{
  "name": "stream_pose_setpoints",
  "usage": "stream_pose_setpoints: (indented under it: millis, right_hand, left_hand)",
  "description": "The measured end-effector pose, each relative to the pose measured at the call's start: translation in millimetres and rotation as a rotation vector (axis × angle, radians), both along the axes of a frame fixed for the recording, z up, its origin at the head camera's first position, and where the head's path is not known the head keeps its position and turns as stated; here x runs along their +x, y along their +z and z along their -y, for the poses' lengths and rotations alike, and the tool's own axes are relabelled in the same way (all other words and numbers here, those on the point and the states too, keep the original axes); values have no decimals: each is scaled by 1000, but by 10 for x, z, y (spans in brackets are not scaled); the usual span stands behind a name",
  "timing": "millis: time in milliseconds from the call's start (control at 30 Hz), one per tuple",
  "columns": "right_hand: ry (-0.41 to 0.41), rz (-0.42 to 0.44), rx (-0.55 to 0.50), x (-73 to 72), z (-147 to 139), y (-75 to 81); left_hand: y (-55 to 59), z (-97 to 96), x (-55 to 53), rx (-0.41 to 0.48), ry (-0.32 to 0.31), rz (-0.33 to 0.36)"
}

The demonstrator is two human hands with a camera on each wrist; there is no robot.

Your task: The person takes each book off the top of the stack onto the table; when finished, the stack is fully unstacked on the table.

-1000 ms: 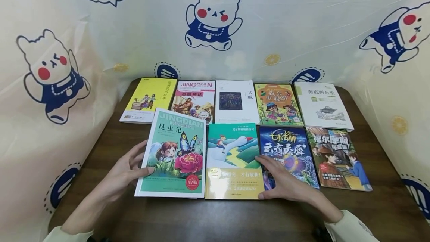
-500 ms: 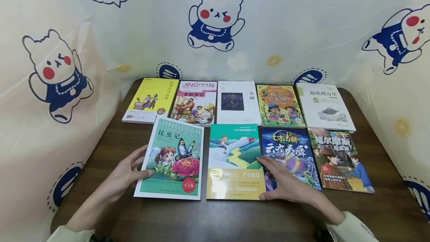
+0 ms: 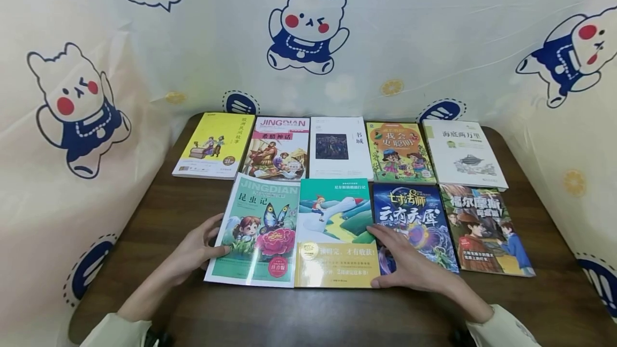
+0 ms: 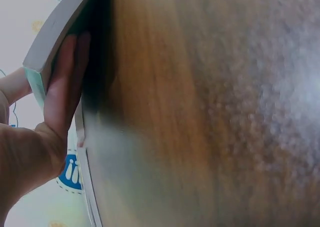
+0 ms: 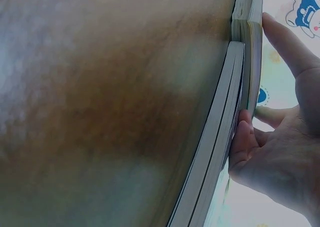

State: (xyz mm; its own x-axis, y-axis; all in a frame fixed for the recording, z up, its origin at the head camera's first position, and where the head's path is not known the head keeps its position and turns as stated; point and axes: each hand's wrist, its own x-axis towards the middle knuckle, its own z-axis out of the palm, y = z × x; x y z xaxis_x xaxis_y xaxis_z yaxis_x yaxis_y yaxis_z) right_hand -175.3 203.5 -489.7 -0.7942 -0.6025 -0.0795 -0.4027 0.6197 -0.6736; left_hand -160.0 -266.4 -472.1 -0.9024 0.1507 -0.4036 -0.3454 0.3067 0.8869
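Observation:
My left hand grips the left edge of a green insect storybook with a butterfly and pink flower on its cover. Its thumb lies on the cover while the fingers reach underneath, as the left wrist view shows. That edge is raised off the table; the right edge meets a green and yellow goose storybook. At the goose book's right side is my right hand, thumb on the lower corner and index finger on the edge farther up. Its other fingers rest low beside the book, over the blue fantasy book.
Behind stands a row of flat books: a yellow one, a Greek-myth one, a white one, an orange-green one and a white submarine one. A detective book lies front right on the wooden table.
My left hand has moved the insect book to the right, closing the gap to the goose book, and its cover now catches a glare. My right hand has stayed in place.

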Motion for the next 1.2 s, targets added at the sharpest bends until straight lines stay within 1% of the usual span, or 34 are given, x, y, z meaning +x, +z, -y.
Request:
stream_pose_setpoints:
  millis: [167,233,367,467,667,800,867,933,1067,1200]
  right_hand:
    - [-3,4,-2,1,-2,5]
    - [-4,0,-2,-1,-4,4]
    - [-5,-6,0,-4,-5,0]
    - [-6,-11,5,-1,-6,-8]
    - [-6,-9,11,8,-8,-29]
    - [-8,-4,8,7,-7,-21]
    - [-7,-6,5,6,-6,-15]
    - [-6,-8,4,4,-5,-13]
    - [-2,-14,0,1,-5,-15]
    - [-2,-18,0,2,-3,-16]
  left_hand:
    - [-36,-27,-2,-65,0,-18]
    - [-44,-35,-5,-114,2,-28]
    - [-39,-65,-9,-247,-13,-74]
    - [-18,-94,-2,-342,-45,-111]
    - [34,-123,7,-492,-137,-146]
    - [78,-124,-4,-513,-174,-121]
    - [101,-124,-10,-517,-186,-93]
    - [117,-127,-19,-535,-187,-58]
    - [132,-140,-29,-579,-179,-13]
    - [150,-174,-16,-626,-163,-18]
